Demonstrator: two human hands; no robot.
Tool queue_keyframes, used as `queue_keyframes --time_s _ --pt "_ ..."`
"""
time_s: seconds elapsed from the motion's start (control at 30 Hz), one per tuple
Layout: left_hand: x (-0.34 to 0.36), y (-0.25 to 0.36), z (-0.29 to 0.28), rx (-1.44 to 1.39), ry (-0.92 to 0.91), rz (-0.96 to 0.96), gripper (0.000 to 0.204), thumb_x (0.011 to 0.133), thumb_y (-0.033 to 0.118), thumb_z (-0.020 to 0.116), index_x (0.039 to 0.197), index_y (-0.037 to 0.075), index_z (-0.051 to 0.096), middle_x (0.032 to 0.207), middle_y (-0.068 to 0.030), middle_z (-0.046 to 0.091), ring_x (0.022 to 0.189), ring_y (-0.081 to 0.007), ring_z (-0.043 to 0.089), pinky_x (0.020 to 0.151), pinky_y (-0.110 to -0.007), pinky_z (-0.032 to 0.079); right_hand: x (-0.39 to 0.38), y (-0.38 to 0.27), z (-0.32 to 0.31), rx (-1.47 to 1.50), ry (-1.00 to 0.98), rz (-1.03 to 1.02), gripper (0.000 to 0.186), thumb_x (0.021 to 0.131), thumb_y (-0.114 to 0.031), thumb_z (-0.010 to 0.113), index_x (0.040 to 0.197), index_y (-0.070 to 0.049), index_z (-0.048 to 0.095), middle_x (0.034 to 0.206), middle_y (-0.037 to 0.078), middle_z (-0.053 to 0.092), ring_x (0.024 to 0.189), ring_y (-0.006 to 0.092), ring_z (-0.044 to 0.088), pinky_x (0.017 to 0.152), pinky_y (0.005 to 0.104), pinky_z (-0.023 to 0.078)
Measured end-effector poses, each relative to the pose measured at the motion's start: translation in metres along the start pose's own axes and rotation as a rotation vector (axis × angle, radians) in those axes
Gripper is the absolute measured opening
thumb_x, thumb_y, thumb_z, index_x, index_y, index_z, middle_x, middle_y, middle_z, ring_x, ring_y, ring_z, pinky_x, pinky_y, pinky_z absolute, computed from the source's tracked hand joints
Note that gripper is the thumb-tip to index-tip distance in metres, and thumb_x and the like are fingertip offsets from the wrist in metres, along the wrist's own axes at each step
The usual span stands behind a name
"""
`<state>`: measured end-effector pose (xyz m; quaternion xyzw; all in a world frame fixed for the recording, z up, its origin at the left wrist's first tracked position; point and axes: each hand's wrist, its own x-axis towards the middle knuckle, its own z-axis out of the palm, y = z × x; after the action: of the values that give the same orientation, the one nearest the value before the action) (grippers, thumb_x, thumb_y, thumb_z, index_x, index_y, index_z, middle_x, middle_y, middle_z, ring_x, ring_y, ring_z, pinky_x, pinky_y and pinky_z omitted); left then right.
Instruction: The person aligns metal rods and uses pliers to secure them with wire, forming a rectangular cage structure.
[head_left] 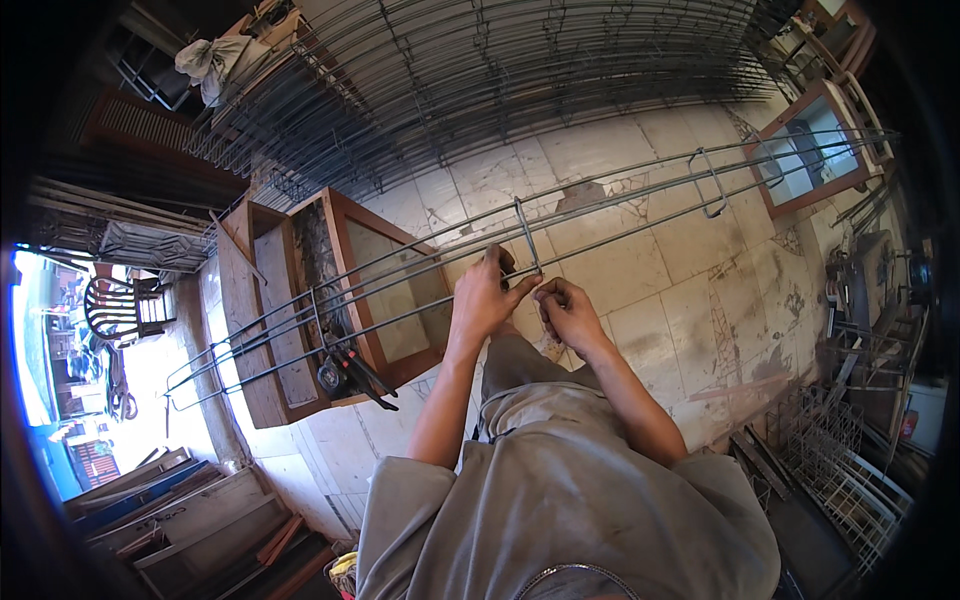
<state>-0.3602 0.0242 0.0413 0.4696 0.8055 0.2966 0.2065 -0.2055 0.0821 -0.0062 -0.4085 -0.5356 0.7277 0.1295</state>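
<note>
A long, narrow rebar cage of thin steel bars stretches across in front of me, with rectangular stirrups around the bars. My left hand grips the near bar beside the middle stirrup, its thumb reaching to that stirrup's near corner. Just right of the same corner, my right hand is closed in a pinch; whatever its fingertips hold is too small to make out. To the left, a black hand tool with red parts rests at the cage, next to another stirrup.
A wooden cabinet with a framed glass panel stands under the cage's left part. A wood-framed pane is beneath its right end. Stacked rebar cages fill the far side. Wire racks stand at right, planks at lower left.
</note>
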Motion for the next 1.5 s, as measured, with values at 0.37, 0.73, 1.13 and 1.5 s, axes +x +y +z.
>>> queue_keyframes --time_s 0.37,0.73,1.13,1.5 --pt "0.009 0.001 -0.001 -0.111 -0.126 -0.057 0.028 0.085 0.034 0.062 0.098 0.012 0.072 0.086 -0.0130 0.069 0.084 -0.0318 0.066 0.075 -0.039 0.051 0.006 0.005 0.012 0.046 0.139 -0.181 0.009 0.094 -0.010 0.051 0.091 -0.002 0.055 0.061 -0.002 0.048 0.049 0.0042 0.040 0.044 0.0208 0.032" --pt "0.029 -0.014 -0.004 -0.436 -0.440 -0.112 0.032 0.081 0.018 0.069 0.104 -0.004 0.066 0.092 -0.0129 0.069 0.079 -0.0165 0.066 0.074 -0.030 0.051 0.012 0.007 0.008 -0.143 0.222 -0.351 0.013 0.093 -0.010 0.055 0.084 0.000 0.057 0.061 -0.002 0.050 0.053 0.0030 0.041 0.048 0.0208 0.034" --pt "0.021 -0.009 0.001 -0.378 -0.294 -0.120 0.029 0.080 0.019 0.070 0.099 -0.002 0.068 0.085 -0.0102 0.070 0.070 -0.0141 0.065 0.067 -0.029 0.051 0.012 0.005 0.012 -0.118 0.268 -0.346 0.015 0.091 -0.011 0.058 0.083 0.001 0.059 0.062 0.003 0.055 0.056 0.0063 0.047 0.049 0.0243 0.036" --pt "-0.004 -0.010 0.017 -0.032 0.118 0.243 0.018 0.080 0.019 0.069 0.095 0.008 0.071 0.086 -0.0124 0.070 0.073 -0.0271 0.068 0.063 -0.032 0.052 -0.009 -0.016 0.028 -0.305 0.401 -0.461 0.014 0.089 -0.008 0.058 0.094 0.000 0.047 0.050 0.007 0.050 0.040 0.0123 0.044 0.041 0.0305 0.032"
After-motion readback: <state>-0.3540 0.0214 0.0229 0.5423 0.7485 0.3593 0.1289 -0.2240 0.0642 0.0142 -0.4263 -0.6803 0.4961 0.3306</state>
